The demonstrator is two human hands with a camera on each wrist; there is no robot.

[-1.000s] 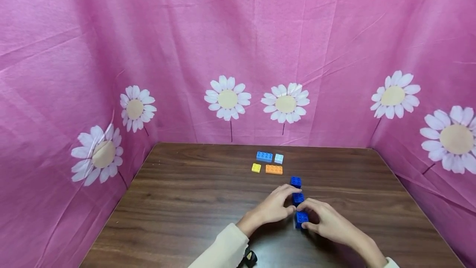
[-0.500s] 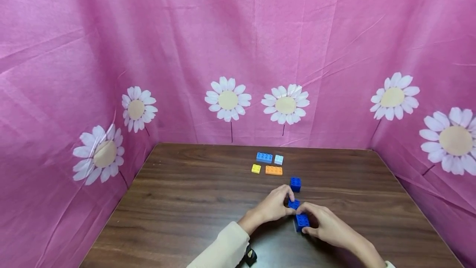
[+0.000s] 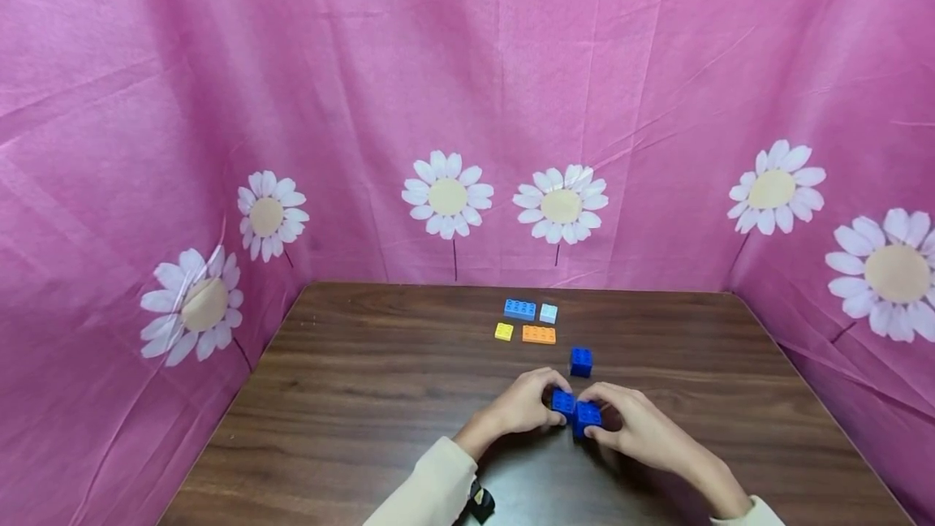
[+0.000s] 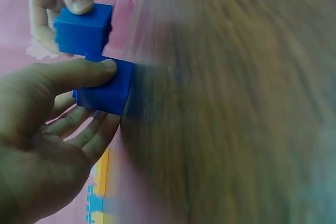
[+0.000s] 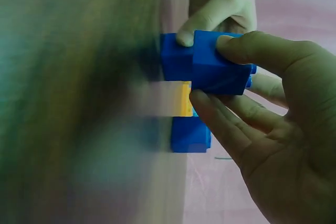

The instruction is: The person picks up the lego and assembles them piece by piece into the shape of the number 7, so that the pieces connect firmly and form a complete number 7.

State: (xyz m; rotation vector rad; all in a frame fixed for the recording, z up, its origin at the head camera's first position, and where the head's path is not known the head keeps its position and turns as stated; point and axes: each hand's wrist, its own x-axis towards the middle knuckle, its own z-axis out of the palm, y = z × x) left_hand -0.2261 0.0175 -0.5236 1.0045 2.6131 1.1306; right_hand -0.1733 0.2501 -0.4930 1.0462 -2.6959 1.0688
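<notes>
My left hand [image 3: 524, 403] pinches a dark blue building brick [image 3: 563, 403] between thumb and fingers; in the left wrist view that brick [image 4: 107, 90] sits on the tabletop. A second dark blue brick [image 3: 588, 419] is held by my right hand [image 3: 631, 420], thumb on one side and fingers on the other. In the right wrist view this second brick [image 5: 218, 66] is raised off the table, studs away from it, close beside the left hand's brick [image 5: 176, 59]. Whether the two touch I cannot tell. Behind them a third dark blue brick [image 3: 581, 362] stands alone.
Farther back lie a lighter blue long brick [image 3: 519, 309], a pale blue small brick [image 3: 548, 313], a yellow small brick [image 3: 503, 332] and an orange long brick [image 3: 539, 335]. A pink flowered cloth [image 3: 504, 104] hangs around the brown wooden table [image 3: 351, 396].
My left hand has taken hold of the middle blue brick and drawn it left and slightly nearer, out of the row. My right hand's brick has shifted left and away from me, beside it.
</notes>
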